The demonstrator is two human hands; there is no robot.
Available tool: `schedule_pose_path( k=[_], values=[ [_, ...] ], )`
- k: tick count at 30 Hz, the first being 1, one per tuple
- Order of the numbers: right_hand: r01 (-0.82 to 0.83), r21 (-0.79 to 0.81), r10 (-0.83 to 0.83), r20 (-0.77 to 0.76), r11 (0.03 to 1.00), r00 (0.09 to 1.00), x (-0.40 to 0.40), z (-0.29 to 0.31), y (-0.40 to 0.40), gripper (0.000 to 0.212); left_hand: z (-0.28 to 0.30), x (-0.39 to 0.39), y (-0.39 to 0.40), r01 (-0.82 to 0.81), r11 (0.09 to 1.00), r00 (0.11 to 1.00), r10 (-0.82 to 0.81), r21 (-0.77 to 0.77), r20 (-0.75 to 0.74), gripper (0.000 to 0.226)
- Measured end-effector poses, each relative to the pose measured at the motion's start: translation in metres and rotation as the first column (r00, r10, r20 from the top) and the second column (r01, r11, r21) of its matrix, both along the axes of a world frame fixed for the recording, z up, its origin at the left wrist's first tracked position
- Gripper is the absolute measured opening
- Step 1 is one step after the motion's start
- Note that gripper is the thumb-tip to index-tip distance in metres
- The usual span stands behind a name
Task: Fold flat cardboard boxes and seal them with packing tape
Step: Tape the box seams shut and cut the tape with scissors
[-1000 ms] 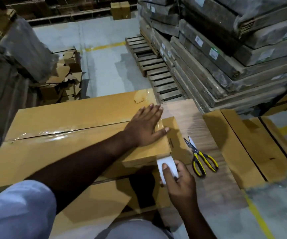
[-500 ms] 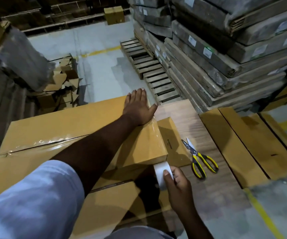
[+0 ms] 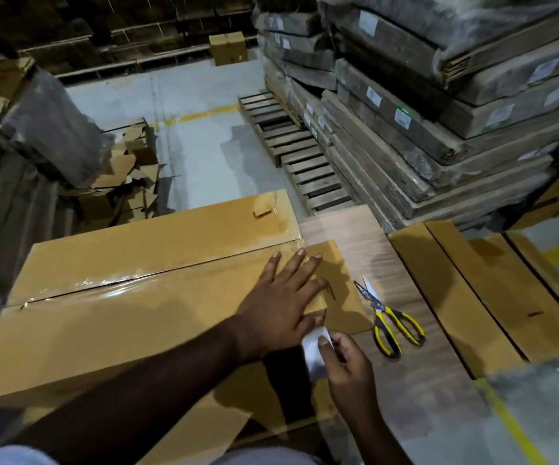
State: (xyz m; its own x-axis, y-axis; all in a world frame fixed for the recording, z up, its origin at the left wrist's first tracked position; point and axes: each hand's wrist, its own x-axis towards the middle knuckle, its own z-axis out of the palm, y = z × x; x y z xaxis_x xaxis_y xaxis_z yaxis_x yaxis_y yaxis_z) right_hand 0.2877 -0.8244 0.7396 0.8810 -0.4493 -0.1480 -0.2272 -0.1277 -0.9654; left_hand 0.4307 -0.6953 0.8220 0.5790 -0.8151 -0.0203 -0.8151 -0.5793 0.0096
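Pressing flat, the left hand (image 3: 283,300) smooths clear tape at the right end of the cardboard box (image 3: 130,317) on the worktop (image 3: 365,236), fingers straight. The right hand (image 3: 343,360) pinches the tape roll (image 3: 315,354) just beside that corner. Best keep the strip taut and rub outward.

The person works with two bare hands: the left hand (image 3: 283,307) and the right hand (image 3: 345,362) carry no gloves, rings or watch that can be seen, and both forearms are uncovered up to the edge of the view. At the lower left corner, a short sleeve (image 3: 13,456) of pale, light grey-blue fabric covers the upper part of the left arm. At the bottom edge in the middle, a piece of similar pale clothing (image 3: 264,457) is visible, but its shape is not clear.
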Motion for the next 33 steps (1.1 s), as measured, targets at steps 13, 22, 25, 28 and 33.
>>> schedule_pose_path(
  k=[13, 22, 25, 28, 33],
  values=[
    [-0.286, -0.703, 0.577, 0.215, 0.651, 0.788, 0.051, 0.051, -0.055, 0.054, 0.01, -0.007, 0.017, -0.017, 1.0, 0.997, 0.018, 0.024, -0.068, 0.087],
    [-0.206, -0.851, 0.708, 0.242, 0.483, 0.664, 0.078, 0.041, -0.075, 0.048, -0.002, -0.013, 0.02, -0.07, 0.998, 0.997, 0.07, 0.008, 0.017, 0.088],
    [-0.253, -0.818, 0.716, 0.251, 0.517, 0.651, 0.082, 0.043, -0.078, 0.048, -0.002, -0.013, 0.021, -0.067, 0.998, 0.997, 0.067, 0.011, 0.034, 0.087],
    [-0.282, -0.81, 0.727, 0.237, 0.514, 0.644, 0.085, 0.042, -0.081, 0.049, -0.004, -0.013, 0.019, -0.092, 0.996, 0.995, 0.091, 0.013, 0.041, 0.087],
    [-0.333, -0.829, 0.753, 0.152, 0.45, 0.64, 0.077, 0.045, -0.089, 0.06, -0.006, -0.013, 0.016, -0.089, 0.996, 0.995, 0.088, 0.016, 0.055, 0.088]
  ],
)
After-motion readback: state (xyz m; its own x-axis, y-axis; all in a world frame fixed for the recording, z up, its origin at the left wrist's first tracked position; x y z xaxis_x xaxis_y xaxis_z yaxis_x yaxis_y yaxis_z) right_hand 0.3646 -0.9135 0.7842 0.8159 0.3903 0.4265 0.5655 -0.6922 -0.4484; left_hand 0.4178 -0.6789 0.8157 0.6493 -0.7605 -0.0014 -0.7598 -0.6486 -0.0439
